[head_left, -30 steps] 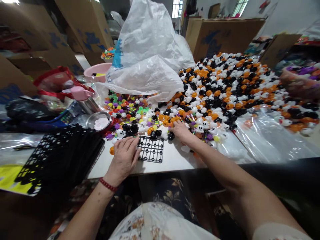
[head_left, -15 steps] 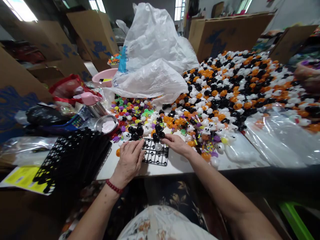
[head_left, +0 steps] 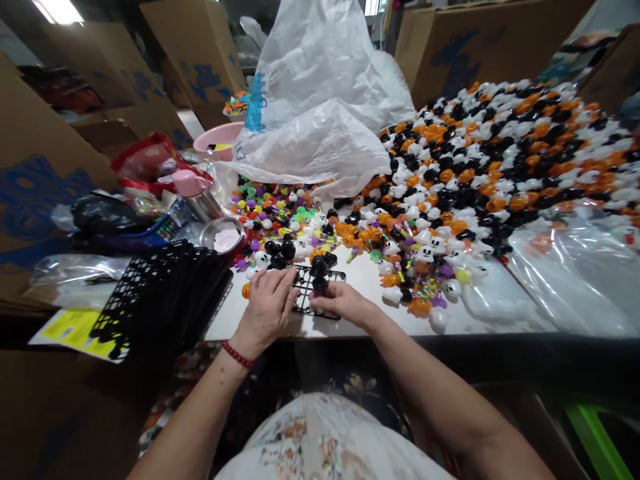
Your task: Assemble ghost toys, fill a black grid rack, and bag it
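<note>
A black plastic grid (head_left: pixel 303 300) lies on the white table near its front edge. My left hand (head_left: pixel 269 303) rests at the grid's left side, fingers together on its edge. My right hand (head_left: pixel 340 300) is over the right part of the grid, its fingers closed at a small dark piece (head_left: pixel 319 283) with a black top; the part between the fingers is hidden. Behind the left hand sit black pieces (head_left: pixel 280 250) and a white skull piece (head_left: pixel 261 259). An orange piece (head_left: pixel 245 290) lies left of that hand.
Stacked black grids (head_left: pixel 170 293) and a pink-lidded flask (head_left: pixel 193 193) stand left. A large heap of orange, black and white pieces (head_left: pixel 490 160) fills the right. Clear plastic bags (head_left: pixel 575 280) lie at the front right, and a white sack (head_left: pixel 320 87) stands behind.
My right hand has moved down and towards me over the grid, with its fingers now at a dark piece. The whole view has shifted slightly.
</note>
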Demonstrator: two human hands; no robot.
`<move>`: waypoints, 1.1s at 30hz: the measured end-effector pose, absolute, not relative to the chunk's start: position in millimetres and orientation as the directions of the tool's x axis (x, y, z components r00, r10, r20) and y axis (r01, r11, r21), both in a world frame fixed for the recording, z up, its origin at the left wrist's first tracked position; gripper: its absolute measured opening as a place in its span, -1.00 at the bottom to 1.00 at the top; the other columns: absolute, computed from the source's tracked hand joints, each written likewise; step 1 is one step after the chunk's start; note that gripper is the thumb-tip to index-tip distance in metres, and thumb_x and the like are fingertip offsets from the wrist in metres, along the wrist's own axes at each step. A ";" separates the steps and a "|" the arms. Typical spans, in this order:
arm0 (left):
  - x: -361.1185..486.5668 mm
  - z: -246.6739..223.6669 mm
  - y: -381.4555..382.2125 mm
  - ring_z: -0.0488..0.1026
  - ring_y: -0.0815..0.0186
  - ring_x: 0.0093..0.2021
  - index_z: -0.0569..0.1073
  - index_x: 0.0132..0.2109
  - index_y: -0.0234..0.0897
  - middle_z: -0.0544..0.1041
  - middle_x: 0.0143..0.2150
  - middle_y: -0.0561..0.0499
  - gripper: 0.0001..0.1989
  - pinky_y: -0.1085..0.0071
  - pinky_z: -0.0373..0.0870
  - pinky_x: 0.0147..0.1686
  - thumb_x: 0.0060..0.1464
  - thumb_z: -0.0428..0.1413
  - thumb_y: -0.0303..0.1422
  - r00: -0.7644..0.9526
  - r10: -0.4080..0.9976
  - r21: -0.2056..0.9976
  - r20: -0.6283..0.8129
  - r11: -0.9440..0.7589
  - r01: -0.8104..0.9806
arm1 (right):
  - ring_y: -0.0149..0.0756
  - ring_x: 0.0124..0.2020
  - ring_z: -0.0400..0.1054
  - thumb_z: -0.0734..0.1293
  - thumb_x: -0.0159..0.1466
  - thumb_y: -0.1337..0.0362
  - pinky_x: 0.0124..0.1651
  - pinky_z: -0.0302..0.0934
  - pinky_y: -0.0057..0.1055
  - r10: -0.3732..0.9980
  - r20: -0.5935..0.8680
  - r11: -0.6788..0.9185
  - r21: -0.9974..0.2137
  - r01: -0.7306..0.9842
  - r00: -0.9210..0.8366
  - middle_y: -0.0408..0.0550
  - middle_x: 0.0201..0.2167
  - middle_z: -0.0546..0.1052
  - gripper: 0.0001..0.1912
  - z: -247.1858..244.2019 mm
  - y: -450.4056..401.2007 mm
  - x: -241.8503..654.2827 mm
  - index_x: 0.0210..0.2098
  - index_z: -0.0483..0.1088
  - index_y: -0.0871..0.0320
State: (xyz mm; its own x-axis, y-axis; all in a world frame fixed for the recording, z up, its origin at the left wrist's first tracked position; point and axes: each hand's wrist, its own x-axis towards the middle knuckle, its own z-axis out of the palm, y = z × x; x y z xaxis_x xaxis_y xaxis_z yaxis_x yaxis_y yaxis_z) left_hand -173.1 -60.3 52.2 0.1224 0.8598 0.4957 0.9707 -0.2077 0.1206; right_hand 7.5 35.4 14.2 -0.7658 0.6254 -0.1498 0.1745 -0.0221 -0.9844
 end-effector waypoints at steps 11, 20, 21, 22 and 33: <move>-171.3 53.4 -63.5 0.40 0.18 0.05 0.29 0.23 -0.30 0.49 0.03 -0.16 -0.60 0.06 0.09 0.23 0.28 -0.05 -0.37 0.134 0.860 0.104 0.493 -0.211 0.972 | -0.29 -0.43 0.30 0.19 0.29 0.35 -0.37 0.04 -0.45 0.832 0.185 0.500 -0.659 0.562 -0.522 -0.07 -0.43 0.49 -0.88 27.8 60.7 19.6 -0.32 0.36 0.13; -169.7 57.0 -62.9 0.33 0.14 0.15 0.29 0.22 -0.29 0.44 0.13 -0.18 -0.60 0.06 0.07 0.26 0.26 -0.01 -0.37 0.133 0.854 0.104 0.502 -0.213 0.972 | -0.29 -0.35 0.36 0.23 0.31 0.33 -0.34 -0.01 -0.43 0.817 0.154 0.542 -0.535 0.648 -0.555 -0.06 -0.35 0.53 -0.89 14.7 48.1 15.5 -0.32 0.39 0.13; -169.6 57.4 -62.7 0.32 0.13 0.16 0.28 0.23 -0.29 0.43 0.14 -0.18 -0.59 0.06 0.07 0.26 0.26 -0.01 -0.37 0.133 0.853 0.102 0.505 -0.212 0.972 | -0.29 -0.32 0.38 0.24 0.31 0.33 -0.33 0.00 -0.43 0.813 0.154 0.552 -0.508 0.661 -0.561 -0.05 -0.32 0.54 -0.90 14.9 47.8 15.3 -0.31 0.39 0.13; -169.4 57.5 -62.4 0.32 0.13 0.17 0.28 0.23 -0.30 0.43 0.15 -0.19 -0.59 0.06 0.07 0.26 0.26 0.00 -0.37 0.132 0.852 0.100 0.506 -0.210 0.973 | -0.28 -0.30 0.39 0.24 0.31 0.32 -0.33 0.00 -0.43 0.810 0.152 0.560 -0.483 0.673 -0.566 -0.05 -0.30 0.55 -0.90 15.2 47.5 15.1 -0.30 0.39 0.13; -166.8 54.6 -63.4 0.33 0.11 0.16 0.29 0.22 -0.29 0.43 0.15 -0.19 -0.57 0.05 0.08 0.26 0.23 0.03 -0.36 0.114 0.847 0.094 0.519 -0.190 0.977 | -0.26 -0.24 0.39 0.24 0.26 0.40 -0.28 0.07 -0.42 0.803 0.162 0.590 -0.362 0.722 -0.574 -0.03 -0.26 0.52 -0.86 13.5 39.7 14.2 -0.19 0.37 0.17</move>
State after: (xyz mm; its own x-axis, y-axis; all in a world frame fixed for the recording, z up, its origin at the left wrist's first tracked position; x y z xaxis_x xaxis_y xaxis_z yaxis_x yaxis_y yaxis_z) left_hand -166.8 -63.4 54.6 0.1144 0.8471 0.5190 0.9773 -0.1898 0.0943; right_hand 14.2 39.7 13.5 -0.5742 0.8025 0.1621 0.7218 0.5896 -0.3625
